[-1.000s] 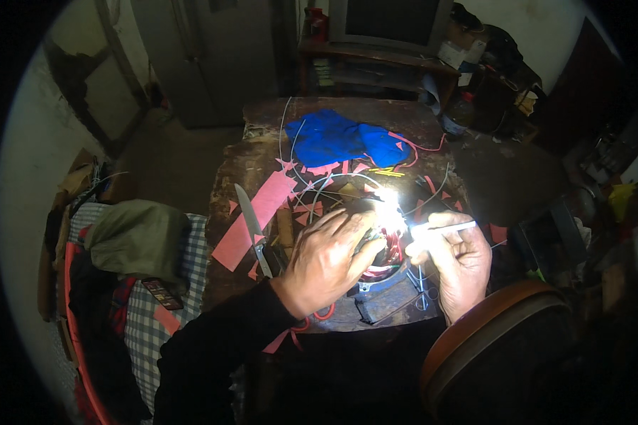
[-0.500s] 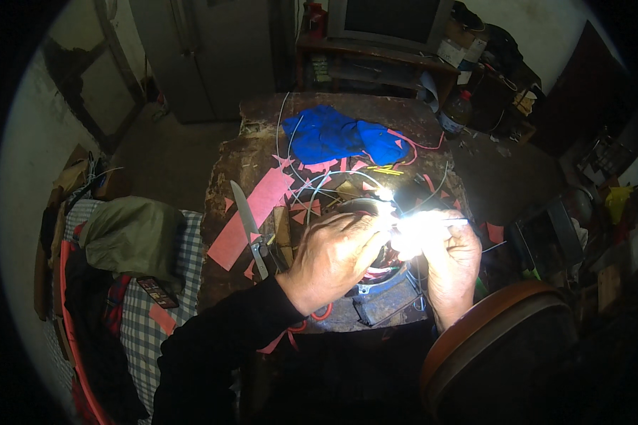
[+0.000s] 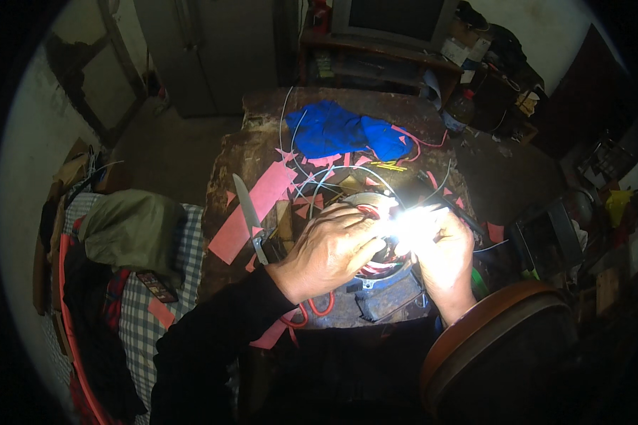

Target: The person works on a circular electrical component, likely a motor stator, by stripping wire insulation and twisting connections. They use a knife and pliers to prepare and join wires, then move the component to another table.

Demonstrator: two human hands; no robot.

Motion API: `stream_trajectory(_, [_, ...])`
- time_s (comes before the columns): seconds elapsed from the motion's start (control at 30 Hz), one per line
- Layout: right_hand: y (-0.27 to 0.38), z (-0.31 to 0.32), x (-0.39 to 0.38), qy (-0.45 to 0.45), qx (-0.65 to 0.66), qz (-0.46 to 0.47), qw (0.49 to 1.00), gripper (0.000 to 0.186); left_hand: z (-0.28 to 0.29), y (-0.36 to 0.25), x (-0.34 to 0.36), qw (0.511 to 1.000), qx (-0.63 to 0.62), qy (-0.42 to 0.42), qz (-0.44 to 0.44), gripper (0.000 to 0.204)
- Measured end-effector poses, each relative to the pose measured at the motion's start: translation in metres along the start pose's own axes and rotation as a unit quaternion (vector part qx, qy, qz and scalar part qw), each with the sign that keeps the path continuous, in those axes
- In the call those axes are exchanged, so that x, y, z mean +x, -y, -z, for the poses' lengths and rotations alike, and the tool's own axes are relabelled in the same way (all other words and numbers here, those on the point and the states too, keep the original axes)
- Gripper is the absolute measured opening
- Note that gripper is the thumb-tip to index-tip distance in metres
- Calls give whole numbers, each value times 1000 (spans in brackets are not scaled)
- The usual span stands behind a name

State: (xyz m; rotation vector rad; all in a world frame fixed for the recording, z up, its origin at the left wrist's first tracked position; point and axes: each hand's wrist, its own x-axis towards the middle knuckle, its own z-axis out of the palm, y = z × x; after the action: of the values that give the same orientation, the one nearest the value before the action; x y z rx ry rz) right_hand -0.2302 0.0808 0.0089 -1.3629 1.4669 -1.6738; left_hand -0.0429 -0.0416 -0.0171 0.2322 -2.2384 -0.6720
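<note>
My left hand (image 3: 329, 255) is closed over a round metal motor housing (image 3: 376, 283) with red wire coils (image 3: 368, 269) inside, its fingertips near a glare that hides what they hold. At the housing's right, my right hand (image 3: 443, 258) is closed, its fingertips washed out by the same bright light, so the object between them is unclear. A knife (image 3: 244, 198) lies left of the housing, across a long pink paper strip (image 3: 230, 237). Red-handled scissors (image 3: 319, 306) are partly hidden below my left hand. Thin pale wires (image 3: 351, 167) arch behind the housing among pink scraps.
A blue cloth (image 3: 333, 131) lies at the table's (image 3: 276, 106) back, with yellow sticks (image 3: 386, 165) before it. On the left is a checked bed (image 3: 138, 347) with an olive bag (image 3: 127, 230). A television (image 3: 393, 18), a bottle (image 3: 459, 110) and an orange-rimmed round object (image 3: 489, 312) surround the table.
My right hand has moved left and up toward the housing; the white stick it held is now lost in glare. My left hand has shifted up slightly, still closed over the housing.
</note>
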Motion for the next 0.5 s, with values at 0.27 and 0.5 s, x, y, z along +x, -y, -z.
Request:
stream_trajectory(0.27, [14, -1, 4, 52, -93, -31, 994, 8, 5, 4, -4, 998, 8, 64, 19, 26])
stream_trajectory(0.5, [13, -1, 12, 28, -95, 10, 995, 8, 20, 17, 1, 997, 16, 78, -21, 29])
